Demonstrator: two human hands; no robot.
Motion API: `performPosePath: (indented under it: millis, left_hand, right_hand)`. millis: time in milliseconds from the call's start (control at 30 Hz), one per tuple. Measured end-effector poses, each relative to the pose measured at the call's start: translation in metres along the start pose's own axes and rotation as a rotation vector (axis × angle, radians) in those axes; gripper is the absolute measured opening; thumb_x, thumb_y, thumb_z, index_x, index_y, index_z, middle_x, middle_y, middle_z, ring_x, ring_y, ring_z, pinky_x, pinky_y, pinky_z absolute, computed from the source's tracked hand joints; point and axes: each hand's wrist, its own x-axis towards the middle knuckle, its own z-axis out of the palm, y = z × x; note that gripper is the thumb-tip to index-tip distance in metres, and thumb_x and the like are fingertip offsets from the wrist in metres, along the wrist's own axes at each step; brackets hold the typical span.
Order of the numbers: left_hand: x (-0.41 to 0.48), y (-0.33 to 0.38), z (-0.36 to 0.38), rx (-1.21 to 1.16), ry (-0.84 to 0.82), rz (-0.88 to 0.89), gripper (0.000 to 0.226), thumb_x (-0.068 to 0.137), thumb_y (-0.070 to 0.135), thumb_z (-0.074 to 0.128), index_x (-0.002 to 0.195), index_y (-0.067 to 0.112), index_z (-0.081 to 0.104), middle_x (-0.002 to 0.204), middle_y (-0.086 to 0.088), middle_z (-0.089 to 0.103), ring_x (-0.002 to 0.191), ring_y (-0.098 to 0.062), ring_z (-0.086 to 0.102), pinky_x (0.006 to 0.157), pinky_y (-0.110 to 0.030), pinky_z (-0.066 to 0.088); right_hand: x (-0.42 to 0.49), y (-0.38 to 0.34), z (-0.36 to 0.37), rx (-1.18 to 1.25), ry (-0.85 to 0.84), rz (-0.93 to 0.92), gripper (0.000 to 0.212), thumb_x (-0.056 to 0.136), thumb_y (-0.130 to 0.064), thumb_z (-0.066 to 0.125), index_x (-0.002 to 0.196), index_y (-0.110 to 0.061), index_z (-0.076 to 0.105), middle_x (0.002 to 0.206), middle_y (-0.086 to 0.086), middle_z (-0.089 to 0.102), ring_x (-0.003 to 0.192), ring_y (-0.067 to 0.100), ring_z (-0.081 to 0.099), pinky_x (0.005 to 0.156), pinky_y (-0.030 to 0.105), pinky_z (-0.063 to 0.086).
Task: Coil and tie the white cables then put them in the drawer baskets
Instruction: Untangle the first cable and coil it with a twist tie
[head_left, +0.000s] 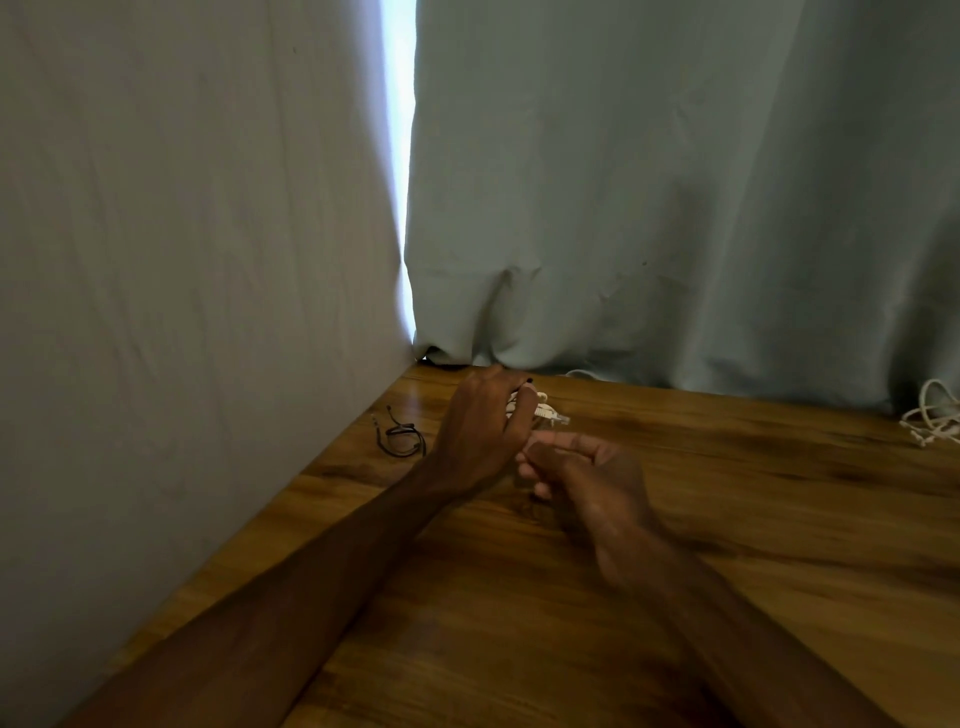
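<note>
A: We've got the left hand (480, 423) curled tight around a small white cable bundle (537, 410), up off the table (727, 519). Connector end pokes out on the right side of the fist.

B: And the right hand (582, 470)?

A: Half curled, just beside the left, fingertips (530, 460) pinched near the bundle's underside. Can't tell whether we're holding a cable tail or a tie there; it's blurred.

B: Handling?

A: We'd judge it light and limp, with some spring, so loops will want to fan out if we relax. Plastic jacket is probably a bit slick. We should keep hold across the middle of the coil and pinch all the loops together, not grab the connector.

B: Anything else to do?

A: Second white cable (932, 418) lies loose at the far right table edge, well apart from both hands, against the curtain (675, 208). Thin black cord (400, 434) sits just left of the left wrist. No drawer baskets in view.
</note>
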Motion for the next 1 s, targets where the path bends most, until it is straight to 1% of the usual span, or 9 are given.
performPosePath:
  millis: [167, 333, 467, 567, 667, 767, 800, 900, 1000]
  left_hand:
    - [0.0, -0.005, 0.001, -0.017, -0.016, -0.043, 0.021, 0.096, 0.031, 0.044, 0.079, 0.026, 0.054, 0.077, 0.007, 0.052, 0.072, -0.015, 0.05, 0.068, -0.033, 0.037]
    - [0.002, -0.006, -0.001, -0.097, -0.059, -0.113, 0.035, 0.097, 0.021, 0.049, 0.063, 0.026, 0.045, 0.064, 0.005, 0.049, 0.062, -0.015, 0.048, 0.061, -0.033, 0.033]
    - [-0.001, 0.0, 0.002, -0.133, -0.127, -0.155, 0.047, 0.099, 0.017, 0.05, 0.055, 0.031, 0.043, 0.056, 0.009, 0.045, 0.054, -0.005, 0.04, 0.057, -0.019, 0.026]
    - [-0.003, 0.005, 0.005, -0.139, -0.153, -0.17, 0.048, 0.099, 0.016, 0.051, 0.053, 0.031, 0.044, 0.053, 0.01, 0.045, 0.05, -0.006, 0.039, 0.054, -0.021, 0.025]
    - [-0.004, 0.005, 0.005, -0.139, -0.141, -0.212, 0.05, 0.098, 0.017, 0.053, 0.052, 0.032, 0.045, 0.054, 0.008, 0.048, 0.052, -0.005, 0.041, 0.055, -0.026, 0.027]
    - [-0.005, 0.007, 0.005, -0.163, -0.153, -0.255, 0.05, 0.097, 0.017, 0.052, 0.05, 0.031, 0.047, 0.053, 0.003, 0.05, 0.051, -0.007, 0.041, 0.055, -0.031, 0.03]
    - [-0.005, 0.009, 0.004, -0.176, -0.161, -0.265, 0.052, 0.098, 0.015, 0.053, 0.049, 0.031, 0.047, 0.052, 0.007, 0.049, 0.05, -0.005, 0.041, 0.053, -0.029, 0.029]
    - [-0.006, 0.014, 0.004, -0.227, -0.2, -0.294, 0.054, 0.098, 0.01, 0.053, 0.049, 0.032, 0.049, 0.05, 0.014, 0.049, 0.044, -0.002, 0.044, 0.048, -0.019, 0.03]
    - [-0.008, 0.019, 0.005, -0.287, -0.228, -0.312, 0.043, 0.098, 0.016, 0.05, 0.057, 0.021, 0.063, 0.056, 0.001, 0.062, 0.048, -0.009, 0.056, 0.048, -0.022, 0.036]
  right_hand:
    - [0.005, -0.006, -0.003, -0.128, -0.011, -0.278, 0.009, 0.09, -0.001, 0.073, 0.097, -0.006, 0.075, 0.08, 0.007, 0.079, 0.075, 0.019, 0.077, 0.06, 0.024, 0.06]
    - [0.011, -0.027, -0.024, -0.08, -0.305, -0.087, 0.025, 0.093, 0.011, 0.06, 0.11, -0.001, 0.074, 0.099, 0.014, 0.079, 0.095, 0.024, 0.078, 0.083, 0.032, 0.063]
    - [0.019, -0.03, -0.039, -0.224, -0.387, -0.131, 0.029, 0.086, 0.014, 0.068, 0.111, 0.001, 0.074, 0.1, 0.016, 0.079, 0.096, 0.029, 0.077, 0.081, 0.035, 0.064]
    - [0.026, -0.024, -0.042, -0.445, -0.331, -0.339, 0.02, 0.084, 0.006, 0.075, 0.102, -0.003, 0.078, 0.086, 0.01, 0.08, 0.082, 0.026, 0.079, 0.069, 0.031, 0.064]
    - [0.027, -0.022, -0.041, -0.595, -0.272, -0.543, 0.016, 0.086, -0.004, 0.078, 0.099, -0.012, 0.082, 0.076, 0.001, 0.079, 0.064, 0.013, 0.075, 0.061, 0.025, 0.06]
    - [0.027, -0.021, -0.039, -0.732, -0.19, -0.803, 0.02, 0.087, -0.009, 0.078, 0.1, -0.024, 0.083, 0.087, -0.014, 0.078, 0.077, 0.0, 0.073, 0.069, 0.013, 0.055]
    - [0.028, -0.02, -0.039, -0.742, -0.159, -0.849, 0.021, 0.087, -0.01, 0.079, 0.1, -0.026, 0.083, 0.092, -0.016, 0.077, 0.084, 0.001, 0.072, 0.071, 0.015, 0.055]
    - [0.031, -0.016, -0.037, -0.692, -0.088, -0.908, 0.02, 0.088, -0.01, 0.078, 0.101, -0.024, 0.083, 0.097, -0.014, 0.077, 0.09, 0.005, 0.072, 0.075, 0.027, 0.059]
    - [0.031, -0.012, -0.037, -0.673, 0.005, -0.93, 0.019, 0.088, -0.008, 0.077, 0.099, -0.023, 0.083, 0.096, -0.016, 0.077, 0.088, 0.0, 0.071, 0.074, 0.023, 0.058]
